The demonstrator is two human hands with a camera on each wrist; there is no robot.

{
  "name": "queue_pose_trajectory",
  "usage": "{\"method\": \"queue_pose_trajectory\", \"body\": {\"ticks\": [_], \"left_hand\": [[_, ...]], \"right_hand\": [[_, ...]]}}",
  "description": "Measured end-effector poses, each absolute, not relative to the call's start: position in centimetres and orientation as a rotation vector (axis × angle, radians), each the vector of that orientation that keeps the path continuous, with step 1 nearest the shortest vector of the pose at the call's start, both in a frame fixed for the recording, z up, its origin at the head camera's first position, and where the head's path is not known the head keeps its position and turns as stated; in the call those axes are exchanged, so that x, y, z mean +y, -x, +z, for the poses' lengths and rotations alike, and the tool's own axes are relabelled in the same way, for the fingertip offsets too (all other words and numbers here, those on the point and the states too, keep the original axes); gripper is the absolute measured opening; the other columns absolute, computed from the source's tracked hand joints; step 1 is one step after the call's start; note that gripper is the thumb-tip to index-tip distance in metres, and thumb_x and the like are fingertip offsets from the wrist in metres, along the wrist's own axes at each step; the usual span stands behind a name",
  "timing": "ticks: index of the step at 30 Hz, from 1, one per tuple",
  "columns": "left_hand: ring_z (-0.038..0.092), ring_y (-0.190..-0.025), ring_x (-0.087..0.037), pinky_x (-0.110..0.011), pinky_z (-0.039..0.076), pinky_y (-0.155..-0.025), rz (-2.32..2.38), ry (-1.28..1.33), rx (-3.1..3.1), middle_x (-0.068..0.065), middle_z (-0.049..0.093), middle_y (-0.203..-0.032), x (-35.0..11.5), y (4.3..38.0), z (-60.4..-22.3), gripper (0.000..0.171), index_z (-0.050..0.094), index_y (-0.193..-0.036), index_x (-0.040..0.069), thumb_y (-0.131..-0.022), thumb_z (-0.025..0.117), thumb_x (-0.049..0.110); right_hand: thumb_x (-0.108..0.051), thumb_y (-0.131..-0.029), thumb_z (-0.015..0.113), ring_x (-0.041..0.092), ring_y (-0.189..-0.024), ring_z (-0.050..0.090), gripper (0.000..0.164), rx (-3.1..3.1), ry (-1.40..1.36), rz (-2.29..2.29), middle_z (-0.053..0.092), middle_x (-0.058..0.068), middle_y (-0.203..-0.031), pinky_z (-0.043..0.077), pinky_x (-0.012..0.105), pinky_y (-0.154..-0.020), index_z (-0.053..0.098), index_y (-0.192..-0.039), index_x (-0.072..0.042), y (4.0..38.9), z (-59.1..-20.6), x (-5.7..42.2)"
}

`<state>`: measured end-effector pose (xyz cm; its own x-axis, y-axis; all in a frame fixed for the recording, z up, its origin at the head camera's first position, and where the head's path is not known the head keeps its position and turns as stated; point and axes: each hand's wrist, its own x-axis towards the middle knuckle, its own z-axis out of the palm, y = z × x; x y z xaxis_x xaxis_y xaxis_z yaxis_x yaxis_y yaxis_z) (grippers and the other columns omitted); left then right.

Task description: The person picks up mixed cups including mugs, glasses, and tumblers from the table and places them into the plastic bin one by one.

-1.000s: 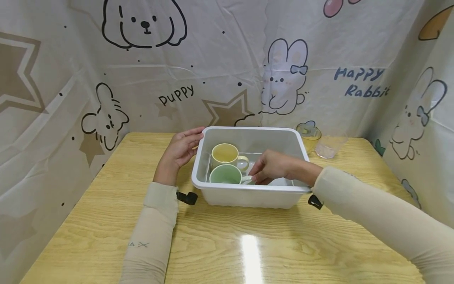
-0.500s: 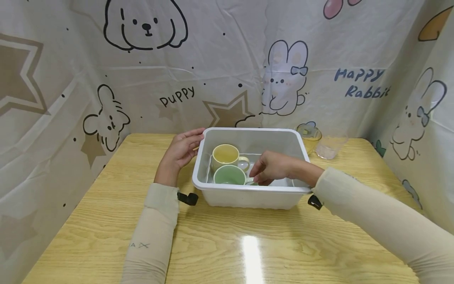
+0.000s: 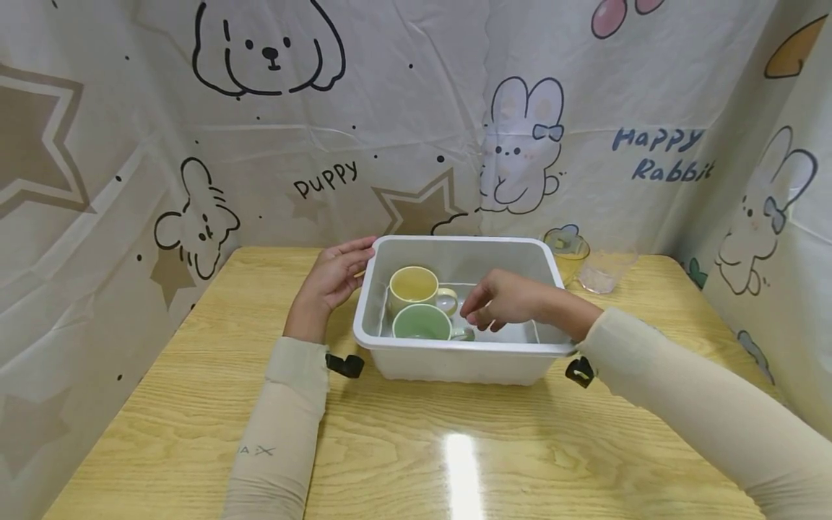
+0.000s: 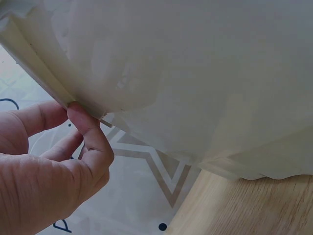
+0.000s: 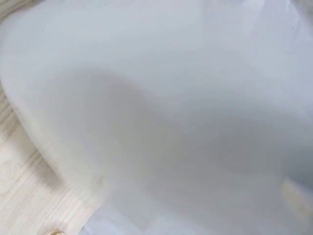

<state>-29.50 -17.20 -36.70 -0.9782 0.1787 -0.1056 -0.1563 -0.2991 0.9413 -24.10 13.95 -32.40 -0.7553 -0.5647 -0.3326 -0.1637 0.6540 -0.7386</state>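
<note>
A white plastic tub (image 3: 455,365) stands on the wooden table. Inside it, at the left, a yellow mug (image 3: 414,284) stands upright behind a green mug (image 3: 422,322), both handles toward the right. My left hand (image 3: 333,276) grips the tub's left rim. In the left wrist view, its thumb and fingers (image 4: 93,142) meet at the rim's edge. My right hand (image 3: 507,298) hovers inside the tub, just above and right of the green mug's handle, its fingers loosely bent and holding nothing. The right wrist view shows mostly blurred tub wall (image 5: 122,122); that hand is hidden there.
Behind the tub's back right corner, a transparent amber cup (image 3: 568,253) and a clear plastic-looking cup (image 3: 599,276) stand on the table (image 3: 377,448). A printed cloth (image 3: 403,108) with cartoon animals hangs around the back and sides.
The green mug has shifted slightly right inside the tub. My right hand has let go of its handle and risen a little. My left hand stays at the rim.
</note>
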Motion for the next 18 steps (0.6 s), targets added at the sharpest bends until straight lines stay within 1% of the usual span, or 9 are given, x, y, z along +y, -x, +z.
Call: {"method": "queue_pose_trajectory", "body": {"ticks": [3,9,15,18], "left_hand": [[0.065,-0.099,-0.016,-0.028,0.059,-0.084,2.374,-0.023,1.723,-0.004,0.067,-0.118,-17.2,29.4,-36.6,0.044,0.054,-0.144,-0.001,-0.102,0.062,0.004],[0.064,-0.100,-0.016,-0.028,0.059,-0.084,2.374,-0.042,1.727,-0.005,0.066,-0.118,-17.3,29.3,-36.6,0.044,0.053,-0.145,-0.002,-0.102,0.061,0.004],[0.065,-0.098,-0.016,-0.028,0.059,-0.083,2.385,-0.049,1.714,-0.006,0.067,-0.118,-17.2,29.3,-36.7,0.044,0.054,-0.144,-0.003,-0.102,0.061,0.003],[0.065,-0.099,-0.017,-0.029,0.059,-0.084,2.389,-0.047,1.708,-0.007,0.067,-0.119,-17.2,29.4,-36.7,0.043,0.055,-0.143,-0.002,-0.101,0.062,0.003]], "right_hand": [[-0.003,-0.098,0.065,0.022,-0.089,0.069,0.022,2.330,0.562,-0.967,0.073,0.016,-0.101,0.061,0.038,-0.081,0.071,-0.117,0.007,24.0,-31.9,14.3],[-0.007,-0.099,0.066,0.022,-0.093,0.069,0.024,2.368,0.574,-0.970,0.075,0.008,-0.101,0.061,0.037,-0.083,0.071,-0.120,0.004,24.2,-30.9,14.8],[-0.012,-0.101,0.064,0.023,-0.098,0.069,0.027,2.437,0.579,-0.953,0.075,0.010,-0.109,0.060,0.038,-0.083,0.070,-0.124,0.001,24.1,-29.9,15.7],[-0.015,-0.101,0.066,0.022,-0.096,0.070,0.028,2.505,0.599,-0.946,0.074,0.011,-0.113,0.060,0.039,-0.082,0.071,-0.125,-0.001,24.0,-29.2,16.3]]}}
